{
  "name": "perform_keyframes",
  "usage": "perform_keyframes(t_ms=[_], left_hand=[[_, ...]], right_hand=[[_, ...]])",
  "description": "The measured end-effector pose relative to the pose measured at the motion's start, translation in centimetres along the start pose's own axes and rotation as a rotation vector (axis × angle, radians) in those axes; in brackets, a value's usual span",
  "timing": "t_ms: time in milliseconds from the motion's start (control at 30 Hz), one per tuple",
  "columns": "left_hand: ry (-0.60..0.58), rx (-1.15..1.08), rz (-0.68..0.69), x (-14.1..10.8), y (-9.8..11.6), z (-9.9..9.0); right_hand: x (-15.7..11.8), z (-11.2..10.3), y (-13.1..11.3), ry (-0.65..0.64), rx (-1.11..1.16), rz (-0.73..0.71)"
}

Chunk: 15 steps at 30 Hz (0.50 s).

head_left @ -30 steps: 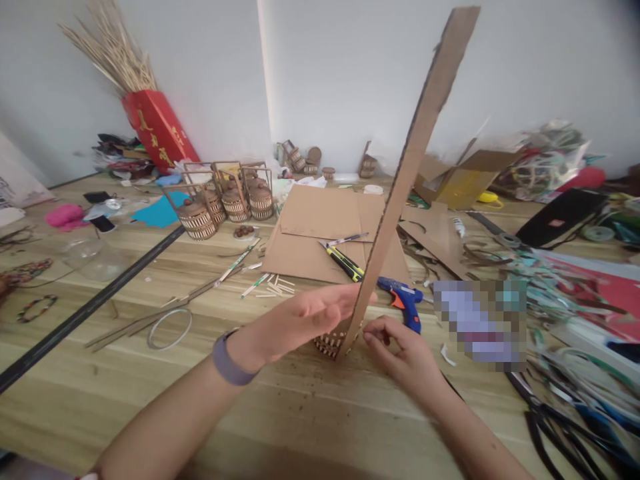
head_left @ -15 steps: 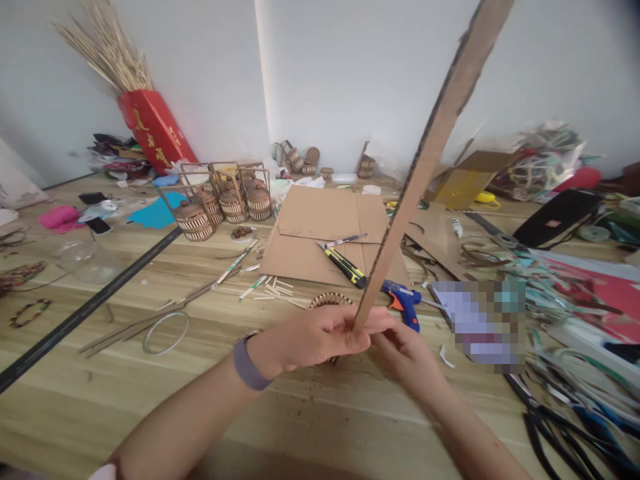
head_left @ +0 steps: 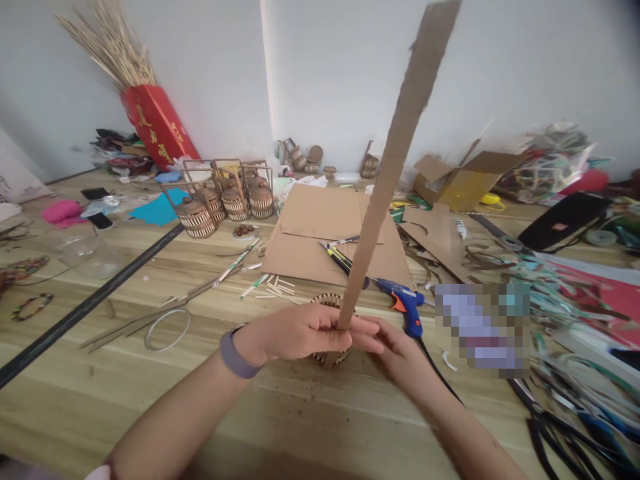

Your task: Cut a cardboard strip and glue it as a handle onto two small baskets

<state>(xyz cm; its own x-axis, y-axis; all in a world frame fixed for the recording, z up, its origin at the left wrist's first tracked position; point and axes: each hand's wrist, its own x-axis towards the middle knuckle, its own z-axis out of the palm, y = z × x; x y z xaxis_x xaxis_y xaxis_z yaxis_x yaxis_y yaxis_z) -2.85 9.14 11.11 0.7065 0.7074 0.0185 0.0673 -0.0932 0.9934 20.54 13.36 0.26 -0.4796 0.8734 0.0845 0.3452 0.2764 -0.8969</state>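
My left hand (head_left: pixel 305 332), wearing a purple wristband, pinches a long cardboard strip (head_left: pixel 383 180) between thumb and fingers. The strip rises upright with a lean to the right, its broad face toward me. Below and behind the hand sits a small round woven basket (head_left: pixel 327 300) with a dark and light striped rim; the strip's lower end shows at its front. My right hand (head_left: pixel 400 350) is at the basket's right, its fingers curled and partly covered by the left fingertips. What it holds, if anything, is hidden.
A blue glue gun (head_left: pixel 407 307) lies right of the hands. A utility knife (head_left: pixel 340 260) rests on flat cardboard (head_left: pixel 320 213) behind them. Black scissors (head_left: pixel 540 413) lie at right. Several lidded baskets (head_left: pixel 197 220) with handles stand at back left. A metal ring (head_left: pixel 167 330) lies at left.
The cardboard strip has swung left at its top and turned its broad face more toward me. My left hand has shifted slightly left, showing more of the basket.
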Motion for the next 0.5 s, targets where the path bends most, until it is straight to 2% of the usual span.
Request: perform_keyframes(t_ms=[267,400,500], left_hand=[[0.045,-0.107,0.062,-0.3,-1.6,0.6],[0.055,-0.079,0.070,-0.3,-1.5,0.7],[0.061,-0.061,0.064,-0.3,-1.1,0.8]], right_hand=[[0.1,-0.4,-0.7,0.004,0.038,0.055],[-0.1,-1.4,-2.3,0.038,0.057,0.082],[-0.2,-2.1,-4.4,-0.020,0.231,0.040]])
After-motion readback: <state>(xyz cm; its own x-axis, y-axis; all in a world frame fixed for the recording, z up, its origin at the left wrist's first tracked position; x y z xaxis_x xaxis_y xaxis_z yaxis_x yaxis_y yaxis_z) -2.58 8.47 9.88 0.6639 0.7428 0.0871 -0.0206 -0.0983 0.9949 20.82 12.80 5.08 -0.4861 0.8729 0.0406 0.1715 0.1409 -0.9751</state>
